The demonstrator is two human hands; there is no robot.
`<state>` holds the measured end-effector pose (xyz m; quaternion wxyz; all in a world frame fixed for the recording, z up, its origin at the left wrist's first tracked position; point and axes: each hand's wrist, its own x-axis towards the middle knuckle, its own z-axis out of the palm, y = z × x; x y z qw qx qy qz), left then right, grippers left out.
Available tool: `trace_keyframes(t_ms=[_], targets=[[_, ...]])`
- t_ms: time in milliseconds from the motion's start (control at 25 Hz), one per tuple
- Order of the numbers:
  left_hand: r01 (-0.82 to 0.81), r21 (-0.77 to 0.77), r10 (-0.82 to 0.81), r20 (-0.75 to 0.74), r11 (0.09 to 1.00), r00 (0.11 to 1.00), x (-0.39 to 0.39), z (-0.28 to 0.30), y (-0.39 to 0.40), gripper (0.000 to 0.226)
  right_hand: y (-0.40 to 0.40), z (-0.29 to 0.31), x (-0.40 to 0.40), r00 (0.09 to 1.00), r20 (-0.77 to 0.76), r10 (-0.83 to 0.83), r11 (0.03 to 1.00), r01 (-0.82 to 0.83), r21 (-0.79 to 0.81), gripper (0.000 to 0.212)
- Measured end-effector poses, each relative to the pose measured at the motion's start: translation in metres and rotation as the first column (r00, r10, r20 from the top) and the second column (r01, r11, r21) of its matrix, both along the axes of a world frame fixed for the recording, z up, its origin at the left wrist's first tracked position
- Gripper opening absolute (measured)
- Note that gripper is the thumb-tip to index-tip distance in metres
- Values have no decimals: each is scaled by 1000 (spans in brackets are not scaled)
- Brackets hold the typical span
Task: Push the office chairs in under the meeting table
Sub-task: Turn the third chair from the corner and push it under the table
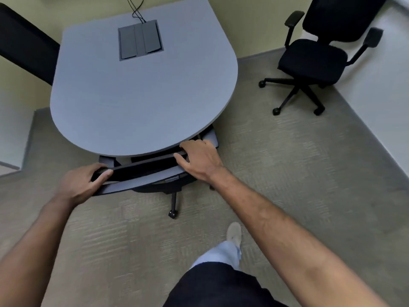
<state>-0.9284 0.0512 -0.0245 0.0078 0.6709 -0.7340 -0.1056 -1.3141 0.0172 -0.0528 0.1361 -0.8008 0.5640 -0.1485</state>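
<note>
A grey meeting table (pixel 143 96) with a rounded near end fills the upper middle. Directly in front of me an office chair's black backrest top (pixel 143 168) sits against the table's near edge, its seat mostly hidden under the tabletop. My left hand (pixel 81 185) grips the left end of that backrest. My right hand (pixel 199 160) grips its right end. One chair leg with a castor (pixel 173 213) sticks out toward me. A second black office chair (pixel 309 63) stands apart from the table at the upper right, facing the room.
A third dark chair back (pixel 24 41) shows at the upper left beside the table. A cable hatch (pixel 140 39) with wires sits in the tabletop. Grey carpet (pixel 287 173) covers the floor. White walls close in on the right. My foot (pixel 234 233) is just behind the chair.
</note>
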Motion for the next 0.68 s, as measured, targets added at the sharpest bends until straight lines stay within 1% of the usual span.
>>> trace_keyframes(t_ms=[40, 120, 200, 280, 360, 440, 520, 560, 600, 680], targets=[[-55, 52, 57, -39, 997, 998, -10, 3, -5, 87, -3, -5, -24, 1000, 6, -10, 1000, 10, 15, 65], [-117, 156, 140, -144, 981, 980, -49, 10, -21, 92, -8, -14, -79, 998, -34, -45, 998, 47, 53, 72], [-82, 237, 129, -190, 968, 973, -105, 12, -47, 96, -14, -21, -140, 988, -128, -88, 991, 100, 90, 78], [-23, 290, 74, -166, 957, 983, -164, 12, -81, 85, -21, -28, -199, 968, -202, -148, 977, 175, 121, 78], [49, 348, 7, -160, 936, 987, -225, 6, -118, 76, -26, -32, -255, 943, -229, -242, 948, 281, 152, 76], [128, 368, -73, -161, 921, 984, -288, 0, -150, 73, -36, -39, -305, 914, -250, -320, 916, 366, 167, 80], [215, 371, -172, -146, 903, 974, -354, -7, -177, 64, -48, -46, -355, 893, -261, -367, 885, 422, 198, 74], [259, 380, -223, -137, 888, 965, -390, -14, -193, 67, -56, -49, -382, 882, -270, -387, 868, 447, 218, 66], [299, 389, -268, -134, 871, 954, -422, -19, -207, 77, -63, -54, -407, 872, -281, -401, 854, 467, 231, 58], [356, 397, -332, -132, 846, 934, -489, -32, -238, 94, -84, -60, -459, 855, -310, -416, 834, 495, 244, 52]])
